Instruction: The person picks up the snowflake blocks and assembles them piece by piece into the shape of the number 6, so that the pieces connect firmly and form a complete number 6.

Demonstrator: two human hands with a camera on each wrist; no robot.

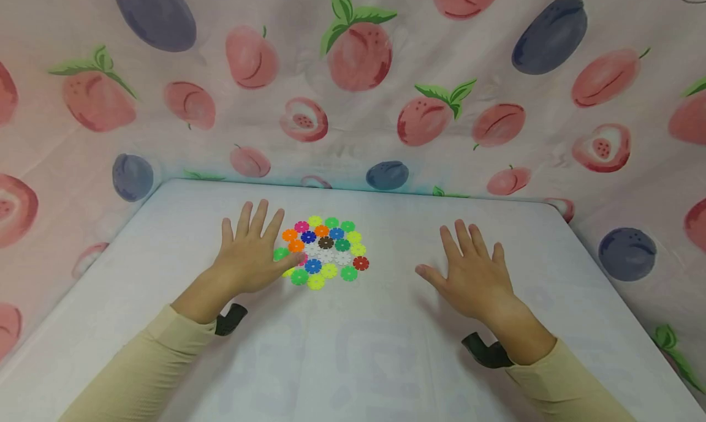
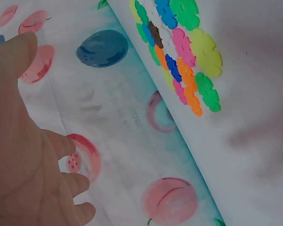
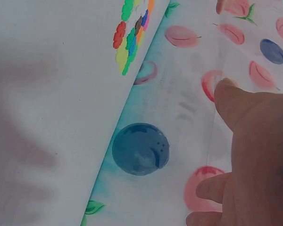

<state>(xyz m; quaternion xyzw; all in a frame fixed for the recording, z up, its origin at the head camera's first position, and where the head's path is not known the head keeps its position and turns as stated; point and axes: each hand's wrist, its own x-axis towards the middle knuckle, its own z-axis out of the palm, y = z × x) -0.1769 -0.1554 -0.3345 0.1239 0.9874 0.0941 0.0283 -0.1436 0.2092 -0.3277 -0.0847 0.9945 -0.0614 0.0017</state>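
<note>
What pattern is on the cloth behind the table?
The cloth is pale pink with printed peaches and dark blue plums; the head view shows it best.

Head view: looking forward and down from above the table (image 1: pixel 386 361), taking in both hands and the backdrop (image 1: pixel 386 73). Left wrist view: sitting close beside the left hand (image 2: pixel 23 155), facing the table's far edge. Right wrist view: doing likewise beside the right hand (image 3: pixel 254 155). All three are sharing the discs (image 1: pixel 325 252).
</note>
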